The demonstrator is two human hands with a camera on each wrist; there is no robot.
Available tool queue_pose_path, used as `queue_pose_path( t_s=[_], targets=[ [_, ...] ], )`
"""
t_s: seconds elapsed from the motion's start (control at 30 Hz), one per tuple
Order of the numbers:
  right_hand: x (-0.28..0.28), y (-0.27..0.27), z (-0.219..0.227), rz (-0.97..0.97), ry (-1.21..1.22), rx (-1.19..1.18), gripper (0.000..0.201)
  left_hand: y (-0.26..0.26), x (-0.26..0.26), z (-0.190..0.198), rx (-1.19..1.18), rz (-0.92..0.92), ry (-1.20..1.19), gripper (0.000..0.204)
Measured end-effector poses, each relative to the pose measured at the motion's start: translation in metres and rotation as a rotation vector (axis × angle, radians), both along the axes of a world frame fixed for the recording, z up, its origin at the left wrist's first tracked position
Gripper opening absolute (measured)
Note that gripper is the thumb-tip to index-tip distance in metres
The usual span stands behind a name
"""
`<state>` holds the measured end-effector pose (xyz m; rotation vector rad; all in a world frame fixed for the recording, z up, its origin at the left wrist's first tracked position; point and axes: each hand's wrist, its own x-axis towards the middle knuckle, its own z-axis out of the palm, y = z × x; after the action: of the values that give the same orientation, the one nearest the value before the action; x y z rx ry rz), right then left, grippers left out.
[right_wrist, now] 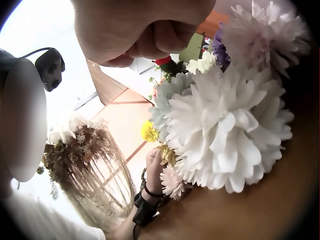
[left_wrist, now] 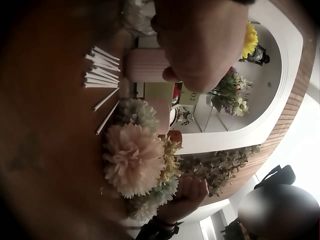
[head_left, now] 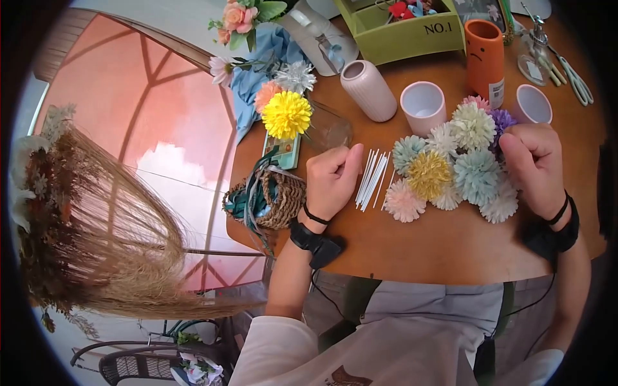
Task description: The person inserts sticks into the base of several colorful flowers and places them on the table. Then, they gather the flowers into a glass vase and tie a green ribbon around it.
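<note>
My left hand is curled into a fist with nothing in it, beside a row of thin white sticks on the wooden table. A fist is also made by my right hand, at the right edge of a cluster of artificial pompom flowers. Among these are a golden flower, a pink flower, a light blue flower and a purple flower. A large white flower fills much of the right wrist view, below the curled fingers.
Behind the flowers stand a ribbed pink vase, two pink cups, one at centre, and an orange vase. A green box is at the back. To the left are a woven basket, a yellow flower and a glass jar.
</note>
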<state>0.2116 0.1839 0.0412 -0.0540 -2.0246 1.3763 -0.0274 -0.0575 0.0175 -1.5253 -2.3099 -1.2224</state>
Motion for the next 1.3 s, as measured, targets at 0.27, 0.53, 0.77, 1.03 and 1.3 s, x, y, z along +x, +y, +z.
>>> queue_pose_path(
  t_s=[0.27, 0.53, 0.77, 1.03, 1.3],
  targets=[
    [0.0, 0.003, -0.002, -0.004, -0.053, -0.034, 0.042, 0.002, 0.002, -0.001, 0.035, 0.018, -0.004, 0.039],
    [-0.004, 0.006, 0.001, 0.02, 0.026, -0.028, 0.041, 0.002, 0.001, -0.003, 0.019, 0.01, -0.023, 0.04],
    [-0.004, 0.004, -0.002, 0.062, -0.006, -0.083, 0.042, 0.0, 0.003, -0.001, 0.086, 0.018, -0.038, 0.039],
    [-0.004, 0.006, -0.001, 0.061, -0.022, -0.051, 0.043, -0.016, 0.031, 0.029, 0.07, 0.073, 0.069, 0.015],
    [-0.008, 0.01, -0.006, 0.037, 0.06, -0.032, 0.044, -0.045, 0.008, 0.071, 0.215, 0.237, 0.293, 0.007]
  ],
)
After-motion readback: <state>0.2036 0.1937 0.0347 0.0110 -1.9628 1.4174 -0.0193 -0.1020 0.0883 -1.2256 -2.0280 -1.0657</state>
